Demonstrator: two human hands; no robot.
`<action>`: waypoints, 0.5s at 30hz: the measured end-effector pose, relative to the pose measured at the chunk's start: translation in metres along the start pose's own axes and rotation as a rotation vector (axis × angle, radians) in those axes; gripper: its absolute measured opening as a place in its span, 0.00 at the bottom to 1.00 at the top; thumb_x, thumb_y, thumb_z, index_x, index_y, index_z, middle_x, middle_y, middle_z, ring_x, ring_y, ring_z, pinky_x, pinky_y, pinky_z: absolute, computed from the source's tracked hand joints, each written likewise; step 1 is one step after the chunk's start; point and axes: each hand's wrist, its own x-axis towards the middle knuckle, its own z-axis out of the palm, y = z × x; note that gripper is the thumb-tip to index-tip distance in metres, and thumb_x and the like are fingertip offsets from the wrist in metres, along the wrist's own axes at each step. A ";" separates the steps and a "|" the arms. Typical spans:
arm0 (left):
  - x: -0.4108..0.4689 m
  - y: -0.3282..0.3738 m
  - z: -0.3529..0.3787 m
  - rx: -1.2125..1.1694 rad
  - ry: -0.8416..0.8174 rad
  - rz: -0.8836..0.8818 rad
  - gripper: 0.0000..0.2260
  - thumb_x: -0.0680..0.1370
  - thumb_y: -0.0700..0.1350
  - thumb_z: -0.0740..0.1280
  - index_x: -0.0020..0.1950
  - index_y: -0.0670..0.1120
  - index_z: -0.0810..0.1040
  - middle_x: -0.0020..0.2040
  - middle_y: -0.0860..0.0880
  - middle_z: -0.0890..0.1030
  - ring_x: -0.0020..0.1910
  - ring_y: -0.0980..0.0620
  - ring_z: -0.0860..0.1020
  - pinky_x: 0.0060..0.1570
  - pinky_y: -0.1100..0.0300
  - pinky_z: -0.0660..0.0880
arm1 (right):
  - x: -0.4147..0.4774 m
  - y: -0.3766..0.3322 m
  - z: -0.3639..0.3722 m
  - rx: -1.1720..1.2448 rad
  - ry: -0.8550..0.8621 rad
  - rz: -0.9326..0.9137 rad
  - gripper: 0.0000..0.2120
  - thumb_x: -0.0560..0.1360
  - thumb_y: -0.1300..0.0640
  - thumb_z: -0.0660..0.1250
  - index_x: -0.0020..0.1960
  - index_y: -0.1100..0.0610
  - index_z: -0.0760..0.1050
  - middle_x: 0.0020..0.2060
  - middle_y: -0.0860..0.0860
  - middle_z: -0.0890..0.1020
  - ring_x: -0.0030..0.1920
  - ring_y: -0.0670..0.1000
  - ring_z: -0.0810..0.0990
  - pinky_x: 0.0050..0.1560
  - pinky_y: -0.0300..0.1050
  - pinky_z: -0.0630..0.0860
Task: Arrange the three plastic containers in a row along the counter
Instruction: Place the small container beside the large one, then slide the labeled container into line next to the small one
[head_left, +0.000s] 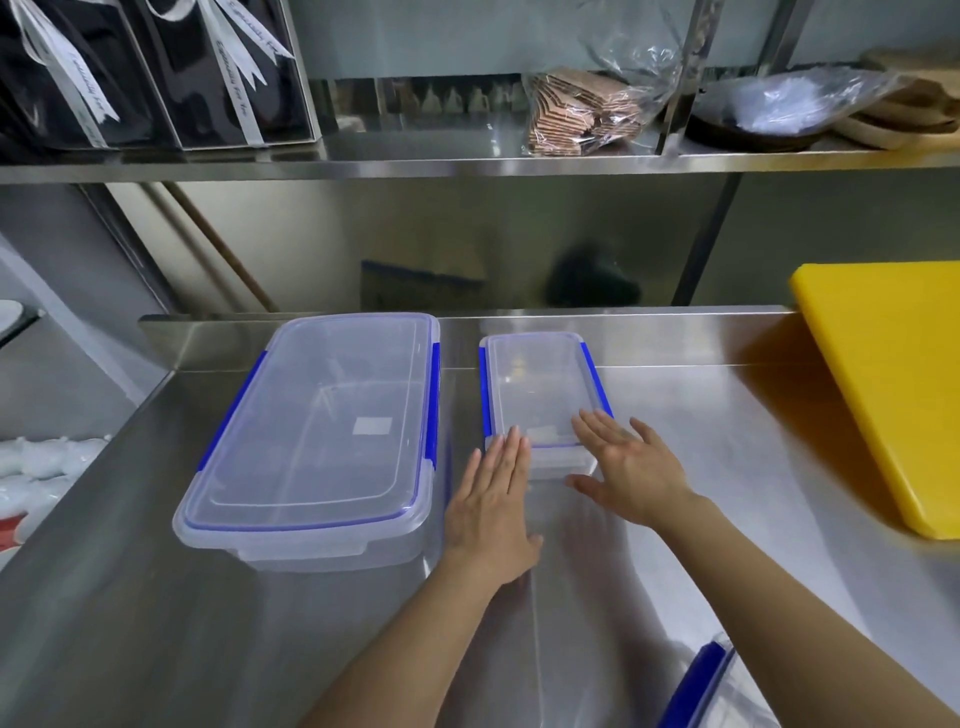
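Note:
A large clear plastic container (322, 431) with blue latches stands on the steel counter (727, 441) at the left. A small clear container (540, 384) with blue latches sits to its right, near the back wall. My left hand (493, 509) lies flat, fingertips at the small container's near left corner. My right hand (628, 462) is spread over its near right corner, fingers apart and resting on the lid. Only a corner of a third container (701, 686) with a blue latch shows at the bottom edge, right of my right forearm.
A thick yellow cutting board (893, 384) lies on the counter at the right. Above, a steel shelf (467, 166) carries black gift boxes with ribbons (156, 73), a bag of wafers (587, 109) and wrapped plates (779, 109). The counter's left edge drops off beside the large container.

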 end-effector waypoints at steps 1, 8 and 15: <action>0.001 0.000 -0.001 0.010 -0.029 -0.011 0.45 0.75 0.55 0.64 0.70 0.47 0.28 0.69 0.52 0.27 0.68 0.53 0.27 0.68 0.56 0.30 | 0.001 -0.001 0.000 -0.019 -0.027 0.007 0.36 0.76 0.38 0.52 0.75 0.54 0.43 0.77 0.49 0.48 0.76 0.47 0.46 0.76 0.51 0.44; -0.003 0.007 -0.015 -0.004 -0.086 -0.040 0.40 0.76 0.59 0.60 0.76 0.46 0.39 0.78 0.47 0.39 0.76 0.49 0.36 0.72 0.52 0.35 | -0.015 -0.010 -0.005 -0.010 -0.061 0.020 0.43 0.74 0.35 0.54 0.74 0.56 0.35 0.77 0.52 0.41 0.76 0.51 0.40 0.75 0.55 0.42; -0.040 0.037 -0.047 -0.441 -0.154 -0.153 0.28 0.75 0.61 0.62 0.71 0.50 0.64 0.68 0.46 0.73 0.66 0.45 0.72 0.61 0.53 0.69 | -0.079 -0.001 -0.031 0.234 0.058 0.150 0.34 0.74 0.39 0.60 0.74 0.51 0.52 0.74 0.52 0.62 0.70 0.57 0.65 0.66 0.53 0.66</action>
